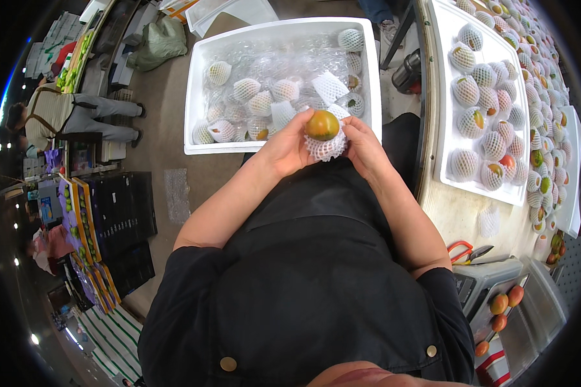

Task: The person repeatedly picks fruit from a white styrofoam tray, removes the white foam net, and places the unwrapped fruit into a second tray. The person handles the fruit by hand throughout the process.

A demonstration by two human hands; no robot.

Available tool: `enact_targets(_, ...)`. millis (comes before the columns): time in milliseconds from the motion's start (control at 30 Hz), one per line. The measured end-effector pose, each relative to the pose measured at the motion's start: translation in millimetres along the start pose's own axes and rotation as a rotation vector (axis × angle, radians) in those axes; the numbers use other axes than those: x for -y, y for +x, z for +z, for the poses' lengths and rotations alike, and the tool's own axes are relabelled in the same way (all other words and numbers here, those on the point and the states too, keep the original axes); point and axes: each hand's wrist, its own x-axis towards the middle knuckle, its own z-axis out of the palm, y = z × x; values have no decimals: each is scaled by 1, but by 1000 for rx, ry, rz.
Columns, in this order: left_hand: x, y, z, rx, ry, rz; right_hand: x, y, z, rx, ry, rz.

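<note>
A green-orange tomato (pixel 322 125) sits partly out of a white foam net sleeve (pixel 326 148) between my two hands, over the near edge of a white foam box (pixel 283 150). My left hand (pixel 290 145) holds the fruit and net from the left, its thumb at the top. The fingers of my right hand (pixel 360 140) pinch the net's right side. Inside the box lie several net-wrapped fruits (pixel 246 89), empty-looking foam nets (pixel 330 87) and clear plastic wrap (pixel 281 58).
On the right table, a white foam tray (pixel 443 145) holds netted fruits beside a large pile (pixel 542 87). Red-handled pruning shears (pixel 469 253) and a scale (pixel 489 280) with unwrapped tomatoes (pixel 498 304) are nearer. A person (pixel 68 113) stands at left; black crates (pixel 121 208) are stacked there.
</note>
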Motion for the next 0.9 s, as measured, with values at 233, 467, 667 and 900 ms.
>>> enact_targets(233,9,10,-6,-188,1121,682,4,-18,14,-36,-712,-707)
enact_targets(467,10,6,7,-40,547,205,25,-37,22,-9,-1029,-865)
enact_targets(667,1,3,8,157,642,234,75,-86,-51,-131,37,-563)
enact_targets(900,-5,-1,-14,42,550,226,212,-175,-194,-813,427,-1183)
